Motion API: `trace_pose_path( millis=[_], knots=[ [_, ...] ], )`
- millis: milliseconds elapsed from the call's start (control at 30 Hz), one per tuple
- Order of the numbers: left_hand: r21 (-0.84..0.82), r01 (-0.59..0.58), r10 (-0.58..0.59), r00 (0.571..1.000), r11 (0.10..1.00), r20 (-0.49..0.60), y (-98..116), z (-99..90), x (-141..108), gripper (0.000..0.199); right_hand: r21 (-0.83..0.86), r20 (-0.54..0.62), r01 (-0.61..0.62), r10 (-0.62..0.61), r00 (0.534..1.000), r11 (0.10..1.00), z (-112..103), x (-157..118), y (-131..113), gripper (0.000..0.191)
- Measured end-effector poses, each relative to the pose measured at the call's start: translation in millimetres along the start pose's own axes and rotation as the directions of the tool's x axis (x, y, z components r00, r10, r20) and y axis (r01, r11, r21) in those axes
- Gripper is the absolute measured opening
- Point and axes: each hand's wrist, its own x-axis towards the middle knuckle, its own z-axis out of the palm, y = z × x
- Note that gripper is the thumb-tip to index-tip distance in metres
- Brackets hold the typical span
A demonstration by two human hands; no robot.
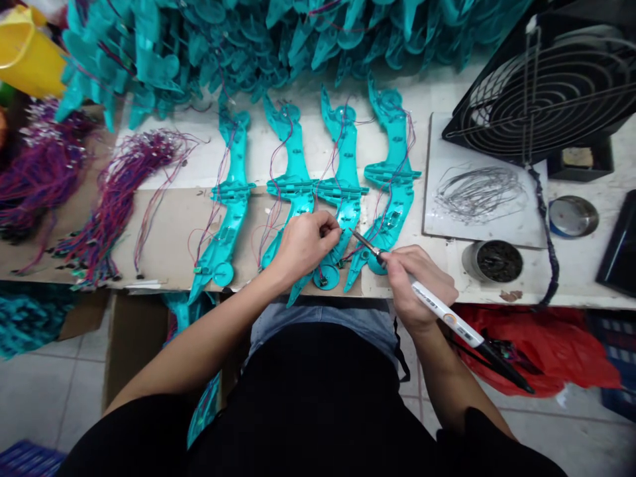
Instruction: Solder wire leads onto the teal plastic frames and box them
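Observation:
My right hand [420, 285] is wrapped round a soldering iron [444, 315] with a white handle. Its metal tip points left, close to the fingers of my left hand [311, 242]. The left fingers are pinched together over the lower half of a teal plastic shell [346, 156]; whatever is between them is too small to make out. Beside it, more curved shells lie in a row: one [293, 149] to the left, another [233, 159] at the row's left end, and one [397, 172] on the right. Thin red and purple wires run along them.
Teal shells [238, 46] are heaped at the back. Bundled wires [124, 179] lie on the left, near a yellow container [30, 53]. To the right are a black fan [536, 86], a white board [437, 218] with loose thin wire, a round tin [470, 265] and a cord [544, 225].

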Motion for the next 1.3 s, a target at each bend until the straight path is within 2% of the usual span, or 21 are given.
trace_pose_path(
  millis=[333, 600, 767, 1067, 1300],
  knots=[
    [-0.018, -0.015, 0.016, 0.998, 1.000, 0.065, -1, -3.0, 6, 0.009, -0.005, 0.082, 0.025, -0.025, 0.996, 1.000, 3, 2, 1, 0.012],
    [-0.032, -0.020, 0.022, 0.998, 0.999, 0.067, -1, -3.5, 7, 0.009, 0.005, 0.101, 0.053, -0.054, 0.993, 0.999, 1, 1, 3, 0.013],
    [-0.035, -0.021, 0.023, 0.998, 0.999, 0.065, -2, -3.6, 7, 0.010, 0.011, 0.053, 0.071, -0.072, 0.996, 0.997, 0, 0, 3, 0.015],
    [-0.029, 0.000, 0.002, 0.997, 1.000, 0.082, 1, -4.4, 7, 0.010, 0.003, 0.093, 0.037, -0.037, 0.995, 0.999, 1, -2, 4, 0.014],
    [-0.034, 0.008, -0.006, 0.996, 0.999, 0.088, 1, -4.4, 7, 0.009, 0.007, -0.031, 0.044, -0.044, 0.999, 0.999, -3, -4, 10, 0.016]
  ],
)
